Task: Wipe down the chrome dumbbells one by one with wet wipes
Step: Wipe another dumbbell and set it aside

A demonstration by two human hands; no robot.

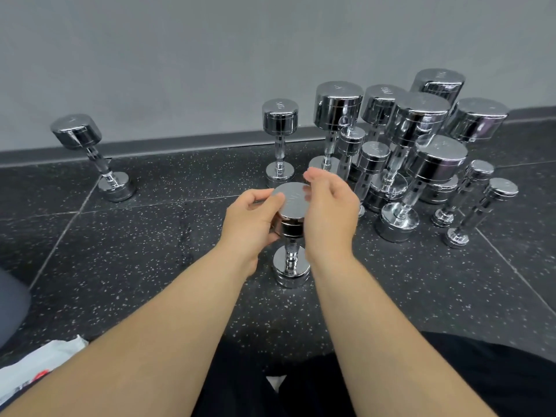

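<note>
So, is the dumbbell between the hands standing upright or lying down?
Upright: the dumbbell stands on its lower head on the floor, flat top facing up.

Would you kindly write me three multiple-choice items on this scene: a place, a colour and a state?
1. Where does the white packet lie? A) bottom left, by the left forearm B) among the dumbbells C) against the wall
2. What colour is the floor? A) plain red B) black with pale speckles C) brown wood
3. How does the dumbbell gripped by the left hand stand? A) on its side B) lifted clear C) upright on one end
1 A: it shows at the picture's lower left. 2 B: pale flecks on black. 3 C: its lower head rests on the floor.
</note>
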